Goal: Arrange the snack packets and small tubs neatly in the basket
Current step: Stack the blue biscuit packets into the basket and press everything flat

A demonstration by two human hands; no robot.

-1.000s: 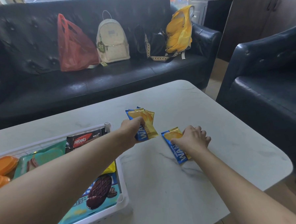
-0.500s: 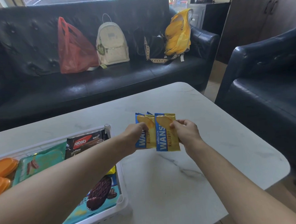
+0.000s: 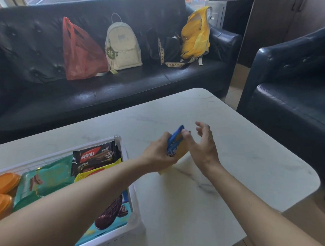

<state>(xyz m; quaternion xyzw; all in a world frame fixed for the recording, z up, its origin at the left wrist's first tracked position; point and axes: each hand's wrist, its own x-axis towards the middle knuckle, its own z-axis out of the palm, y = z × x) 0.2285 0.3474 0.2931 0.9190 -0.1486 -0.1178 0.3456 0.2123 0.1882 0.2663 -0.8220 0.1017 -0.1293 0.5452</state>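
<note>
Since half a second earlier, both wafer packets (image 3: 175, 147) had gathered into my left hand (image 3: 157, 154), its grip closed on them above the bench (image 3: 235, 156); my right hand (image 3: 202, 145) hung open. Light, slippery foil; hold the edges.

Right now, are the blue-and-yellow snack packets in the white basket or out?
Out: the blue-and-yellow snack packets sit in the left hand over the table, beside the white basket.

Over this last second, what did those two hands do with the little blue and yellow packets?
The right hand lifted the lone packet off the table, passed it over and let go, now open. The left hand now grips all the blue and yellow packets together, edge-up, above the table. The basket and its snacks stayed put.
</note>
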